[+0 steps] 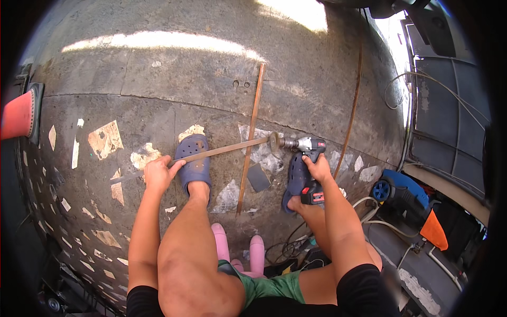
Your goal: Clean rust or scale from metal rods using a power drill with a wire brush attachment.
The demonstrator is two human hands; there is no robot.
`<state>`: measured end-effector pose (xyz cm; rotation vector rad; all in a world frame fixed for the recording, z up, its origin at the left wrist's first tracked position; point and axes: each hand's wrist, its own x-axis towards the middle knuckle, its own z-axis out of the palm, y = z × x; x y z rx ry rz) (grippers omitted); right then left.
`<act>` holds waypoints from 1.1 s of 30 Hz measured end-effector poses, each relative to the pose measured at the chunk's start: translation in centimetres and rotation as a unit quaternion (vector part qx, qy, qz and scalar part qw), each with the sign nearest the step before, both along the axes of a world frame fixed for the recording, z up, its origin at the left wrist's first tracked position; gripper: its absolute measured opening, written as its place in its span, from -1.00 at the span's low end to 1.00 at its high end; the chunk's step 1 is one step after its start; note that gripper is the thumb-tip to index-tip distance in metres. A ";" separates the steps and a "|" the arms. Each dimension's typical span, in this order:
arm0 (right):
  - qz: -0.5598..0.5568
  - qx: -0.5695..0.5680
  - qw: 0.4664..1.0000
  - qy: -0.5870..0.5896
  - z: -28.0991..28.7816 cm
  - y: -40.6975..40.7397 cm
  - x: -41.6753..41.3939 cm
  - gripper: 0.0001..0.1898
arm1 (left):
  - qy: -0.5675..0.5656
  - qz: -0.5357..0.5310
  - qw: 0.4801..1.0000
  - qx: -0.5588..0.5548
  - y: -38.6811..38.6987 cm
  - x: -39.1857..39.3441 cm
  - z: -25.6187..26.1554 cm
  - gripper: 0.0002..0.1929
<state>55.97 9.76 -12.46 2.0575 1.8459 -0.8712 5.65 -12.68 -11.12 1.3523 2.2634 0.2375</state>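
Note:
My left hand [160, 173] is closed around a flat metal bar [225, 150], which slants up to the right across my left clog [193, 158]. In my right hand [318, 166] is a cordless drill [309, 144], held by its handle above my right clog [296, 174]. A round brush or disc [274, 142] is mounted in the drill and meets, or nearly meets, the bar's right end; whether it spins cannot be told. A second, rusty bar [244, 174] lies on the floor between my feet, passing under the held bar. Beside it lies a dark rectangular sheet [258, 178].
Another rusty bar [353, 107] lies farther right. A blue and black machine [404, 198] with hoses and an orange cloth [434, 231] stand at the right. Pink boots [257, 253] and tangled cables [291, 245] are beneath me. A red object [18, 115] stands far left on the concrete floor [166, 79].

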 end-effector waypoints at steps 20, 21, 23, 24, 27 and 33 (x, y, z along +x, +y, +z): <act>-0.010 0.003 0.999 -0.040 -0.6 0.1 0.0 -0.26 | -0.010 0.005 1.000 0.000 0.4 0.4 0.0 -0.36; -0.009 0.002 0.999 -0.039 -0.4 0.1 -0.3 -0.26 | -0.013 0.005 1.000 -0.005 0.4 0.3 0.1 -0.36; -0.008 -0.020 0.999 -0.034 0.0 0.2 -0.6 -0.14 | -0.003 0.002 1.000 -0.001 0.3 0.2 0.1 -0.37; -0.008 -0.019 0.999 -0.035 0.1 0.2 -0.6 -0.14 | 0.004 -0.003 1.000 0.006 0.3 0.2 0.1 -0.37; -0.007 -0.019 0.999 -0.034 0.2 0.3 -0.4 -0.15 | 0.006 -0.005 1.000 0.029 0.4 0.3 -0.1 -0.37; -0.003 0.015 1.000 -0.006 -0.1 0.0 0.1 -0.27 | -0.056 -0.021 0.993 0.099 0.7 2.2 -1.3 -0.37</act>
